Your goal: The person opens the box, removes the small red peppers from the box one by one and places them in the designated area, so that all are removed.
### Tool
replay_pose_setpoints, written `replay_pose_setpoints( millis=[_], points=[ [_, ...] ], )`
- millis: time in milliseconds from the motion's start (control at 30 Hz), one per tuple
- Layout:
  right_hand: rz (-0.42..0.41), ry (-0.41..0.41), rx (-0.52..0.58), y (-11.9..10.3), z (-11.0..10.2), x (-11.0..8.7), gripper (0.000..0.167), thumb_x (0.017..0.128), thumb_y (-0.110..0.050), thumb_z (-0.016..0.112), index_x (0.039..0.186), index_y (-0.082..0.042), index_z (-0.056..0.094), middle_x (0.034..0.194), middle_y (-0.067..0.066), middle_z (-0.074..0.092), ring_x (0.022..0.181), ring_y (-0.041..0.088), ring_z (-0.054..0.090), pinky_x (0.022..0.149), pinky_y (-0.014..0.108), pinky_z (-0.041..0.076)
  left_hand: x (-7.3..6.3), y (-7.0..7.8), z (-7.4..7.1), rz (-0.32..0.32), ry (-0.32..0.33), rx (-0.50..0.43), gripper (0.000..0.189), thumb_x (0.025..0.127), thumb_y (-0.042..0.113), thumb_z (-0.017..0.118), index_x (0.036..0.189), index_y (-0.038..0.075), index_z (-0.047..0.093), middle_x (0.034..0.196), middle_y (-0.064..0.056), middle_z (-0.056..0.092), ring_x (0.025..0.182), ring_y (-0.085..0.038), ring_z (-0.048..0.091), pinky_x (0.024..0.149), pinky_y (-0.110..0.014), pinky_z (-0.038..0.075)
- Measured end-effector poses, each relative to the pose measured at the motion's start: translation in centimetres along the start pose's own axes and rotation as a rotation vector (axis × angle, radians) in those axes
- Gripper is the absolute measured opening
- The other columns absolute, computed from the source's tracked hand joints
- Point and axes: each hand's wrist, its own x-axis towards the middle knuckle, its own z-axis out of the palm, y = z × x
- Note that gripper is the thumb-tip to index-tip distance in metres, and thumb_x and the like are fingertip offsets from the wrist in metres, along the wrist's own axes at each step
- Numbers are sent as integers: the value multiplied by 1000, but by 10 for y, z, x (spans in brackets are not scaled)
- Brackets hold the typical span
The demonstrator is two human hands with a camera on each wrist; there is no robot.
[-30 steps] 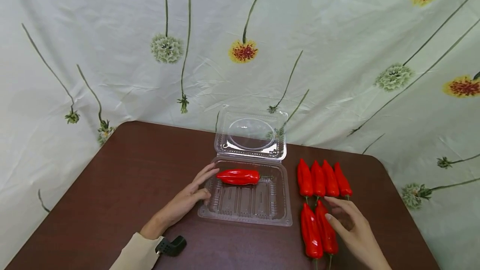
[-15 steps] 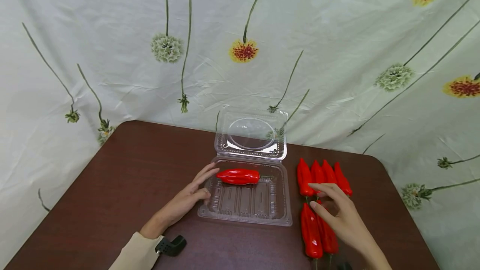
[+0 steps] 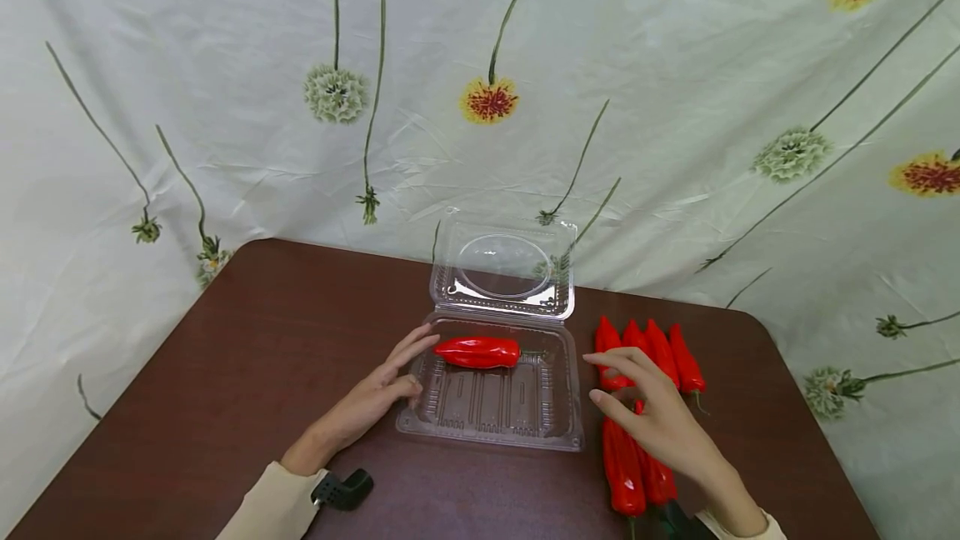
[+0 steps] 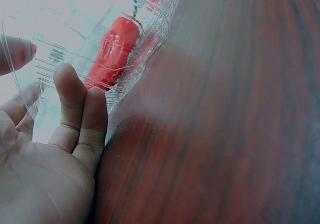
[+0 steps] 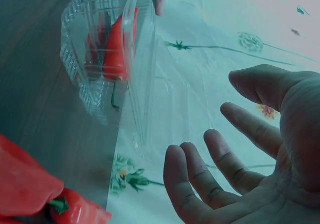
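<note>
A clear plastic clamshell box [image 3: 487,440] stands with its lid [image 3: 502,267] raised. One red pepper [image 3: 477,352] lies crosswise in its base, stem to the right. My left hand [image 3: 367,407] rests at the box's left side, fingers spread along the rim; in the left wrist view its fingertips [image 4: 70,81] touch the clear wall. My right hand [image 3: 656,415] hovers between the box and the loose peppers, fingers apart, holding nothing, as the right wrist view shows. It hides parts of several red peppers [image 3: 624,473] lying in two rows.
The dark brown table [image 3: 285,340] carries everything. Behind it hangs a pale flowered cloth [image 3: 420,157], close to the raised lid. The back row of peppers [image 3: 682,361] lies near the table's right side.
My right hand has moved left and a little away from me, from above the front peppers toward the box's right edge. The left hand, the box and the pepper in it stay put.
</note>
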Motion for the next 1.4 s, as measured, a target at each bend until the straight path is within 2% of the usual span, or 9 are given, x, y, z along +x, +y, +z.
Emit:
replay_pose_setpoints(
  millis=[133,300,400,500,633,733,933,1200,1400],
  points=[
    [-47,-29,19,-2,4,10,40,91,-16,72,131,-19,64,123,-2,58,101,12,57,77,30,58,0,0,0,2,-3,-2,68,97,-1,47,159,18,27,168,3,0,75,-15,57,76,-25,50],
    [-93,-101,14,-2,10,25,40,93,-17,71,132,-17,63,122,7,60,97,21,59,77,29,58,1,-1,0,2,-4,-6,68,97,-2,47,159,19,27,168,5,0,75,-14,57,75,-25,50],
    [-118,-136,-16,-4,13,34,41,92,-18,71,132,-16,63,120,2,61,96,23,59,76,29,55,2,-2,0,6,-4,-8,68,97,-2,47,159,19,27,168,5,0,74,-14,57,75,-25,51],
    [-144,-169,-37,-7,16,42,41,91,-19,72,131,-17,64,117,-4,61,84,18,57,68,27,50,2,-2,0,9,-5,-9,69,97,-2,47,159,19,27,168,5,0,74,-14,57,75,-26,51],
    [-148,-230,-48,-13,21,55,41,92,-21,72,131,-18,64,117,-6,60,75,13,53,62,24,48,1,-1,0,8,-5,-5,69,97,-2,47,159,18,27,168,5,0,74,-14,57,75,-26,50],
    [-161,-277,-76,-16,26,65,40,92,-21,71,131,-15,64,115,-5,60,81,13,54,66,27,50,1,-1,-1,6,-1,8,69,96,-2,48,159,18,27,168,4,-1,74,-15,57,75,-25,50],
    [-234,-325,-135,-17,37,87,35,93,-16,69,127,-8,66,118,3,64,101,23,60,84,38,53,1,0,-3,0,5,36,68,97,-1,48,159,20,28,168,4,0,75,-18,58,78,-26,50],
    [-254,-383,-210,-17,54,111,28,96,-15,64,123,-10,69,124,2,65,118,19,59,99,39,49,1,0,-2,-7,1,39,69,96,0,48,159,22,29,168,4,0,76,-19,58,77,-27,50],
    [-251,-441,-267,-22,66,121,30,95,-16,64,125,-11,68,127,5,64,121,23,58,102,43,48,1,-1,-1,-19,7,53,68,97,1,49,159,21,28,168,5,0,77,-18,58,78,-26,50]
  ],
)
